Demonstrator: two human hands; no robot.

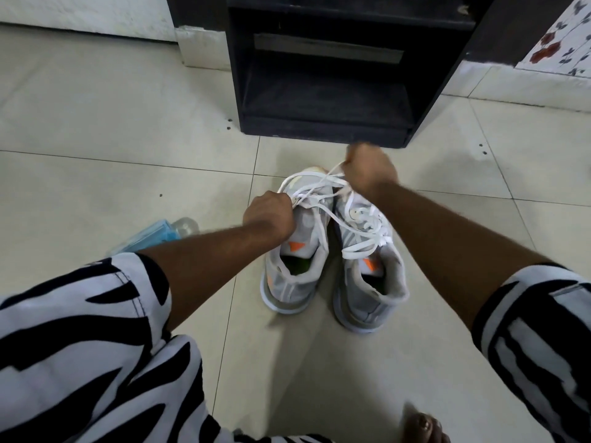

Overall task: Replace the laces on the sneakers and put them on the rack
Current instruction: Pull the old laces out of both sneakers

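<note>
Your left hand (270, 215) is curled into a fist around a strand of white lace (315, 195) above the left sneaker (295, 266), while your right hand (367, 171), also balled tight, pinches another strand of the same white lacing just beyond the toe of the right sneaker (371, 276). Between your two fists the lace runs taut across the fronts of both shoes, and looser loops of it lie tangled over the right sneaker's tongue and trail down between the pair. Both sneakers are grey with white soles, orange marks on the tongues and green insoles, and they stand side by side, touching, on the pale tiled floor (128, 123), heels toward you and toes toward the rack. That rack (323, 100), a dark, open-fronted shelf unit, stands on the floor just beyond your right hand, its lower shelf bare in what shows; the sneakers are not on it. Your sleeves (80, 314) are black-and-white striped and pushed up to the elbows. Partly hidden behind your left forearm, a clear bottle (185, 225) lies on the floor with a light-blue item (153, 233) beside it; what that item is cannot be told. At the bottom edge, your bare toes (422, 426) rest on the tile. A floral-patterned cloth (556, 43) shows at the upper right corner.
</note>
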